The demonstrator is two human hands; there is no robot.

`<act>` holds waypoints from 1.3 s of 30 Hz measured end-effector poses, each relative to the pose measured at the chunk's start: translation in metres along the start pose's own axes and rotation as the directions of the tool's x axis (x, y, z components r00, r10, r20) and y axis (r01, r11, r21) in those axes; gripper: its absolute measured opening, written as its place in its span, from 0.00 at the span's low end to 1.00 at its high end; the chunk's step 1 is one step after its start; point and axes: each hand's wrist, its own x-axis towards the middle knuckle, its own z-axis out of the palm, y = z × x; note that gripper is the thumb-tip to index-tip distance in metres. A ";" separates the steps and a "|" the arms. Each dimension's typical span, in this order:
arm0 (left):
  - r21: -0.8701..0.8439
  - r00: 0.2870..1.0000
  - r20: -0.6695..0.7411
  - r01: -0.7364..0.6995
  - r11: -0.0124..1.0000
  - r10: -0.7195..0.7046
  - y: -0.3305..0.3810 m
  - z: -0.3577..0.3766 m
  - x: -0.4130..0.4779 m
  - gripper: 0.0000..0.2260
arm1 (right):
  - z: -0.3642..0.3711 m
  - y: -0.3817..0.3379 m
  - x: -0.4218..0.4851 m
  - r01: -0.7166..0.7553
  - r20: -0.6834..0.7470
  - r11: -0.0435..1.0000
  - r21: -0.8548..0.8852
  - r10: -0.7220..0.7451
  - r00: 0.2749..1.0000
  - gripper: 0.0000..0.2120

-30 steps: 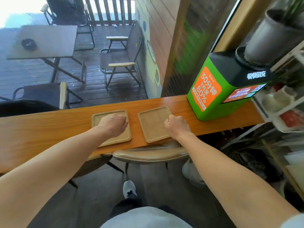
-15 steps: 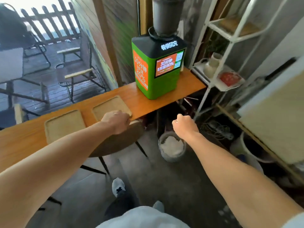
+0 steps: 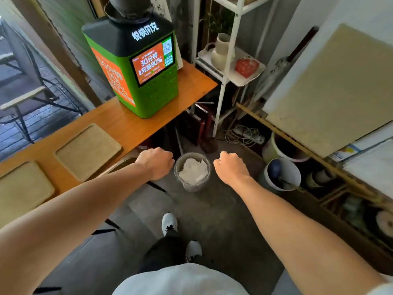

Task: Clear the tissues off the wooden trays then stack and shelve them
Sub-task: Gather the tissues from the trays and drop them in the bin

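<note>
Two empty wooden trays lie on the orange counter (image 3: 136, 126): the nearer tray (image 3: 87, 151) and a second tray (image 3: 21, 190) at the left edge. On the floor stands a small bin (image 3: 192, 185) with white tissues (image 3: 193, 170) inside. My left hand (image 3: 156, 162) is a closed fist just left of the bin's rim; whatever it holds is hidden. My right hand (image 3: 230, 168) is a closed fist just right of the bin, with a speck of white tissue showing at the thumb.
A green charging kiosk (image 3: 138, 69) stands on the counter's right end. Behind the bin is a white metal shelf (image 3: 225, 67) with a vase and a red box. Buckets (image 3: 281, 173) and cables crowd the floor at right. My feet are below the bin.
Both fists have left the trays and swung right and down to either side of the floor bin. The view has turned right with them, so the trays sit at the left.
</note>
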 end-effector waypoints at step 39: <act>-0.160 0.912 0.388 0.210 0.965 -0.135 -0.026 0.394 0.338 0.09 | 0.407 0.086 0.287 -0.084 0.386 0.988 0.133 0.027 0.922 0.12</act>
